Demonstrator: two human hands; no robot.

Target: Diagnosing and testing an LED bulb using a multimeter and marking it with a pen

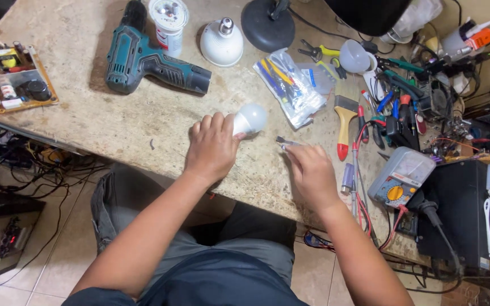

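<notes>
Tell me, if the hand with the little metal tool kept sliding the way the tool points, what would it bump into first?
The right hand aims its small tool leftward, so it would probably meet the white bulb held by the left hand first, though depth is hard to judge.

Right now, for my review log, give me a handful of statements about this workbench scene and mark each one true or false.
1. The left hand holds a white light bulb. True.
2. The right hand holds the cordless drill. False: it pinches a small thin tool; the teal cordless drill lies untouched farther back.
3. A multimeter with a yellow dial lies to the right of the right hand. True.
4. The circuit board lies by the multimeter. False: it sits at the bench's far left edge.
</notes>
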